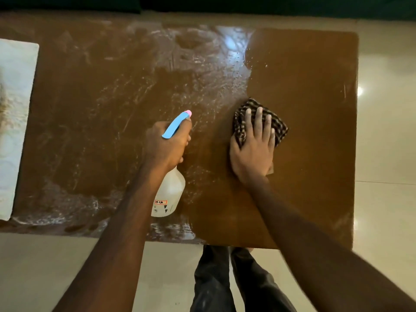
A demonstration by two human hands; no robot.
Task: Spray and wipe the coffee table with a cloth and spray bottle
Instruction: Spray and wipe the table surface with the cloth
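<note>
Farthest left, a white mat lies on the brown coffee table, partly cut off by the frame edge. From there to about the middle, the tabletop is covered in wet, whitish streaks and droplets. Near the centre the left hand grips the neck of the spray bottle, fingers curled round it. The blue trigger head and pink nozzle point away over the wet patch, and the clear body carries a small red-edged label. Just to the right, the right hand lies flat with fingers spread, pressing a dark checked cloth onto the table. Beyond it the surface looks even and matte. Pale tiled floor borders the right edge, and dark trousers show below the near edge.
</note>
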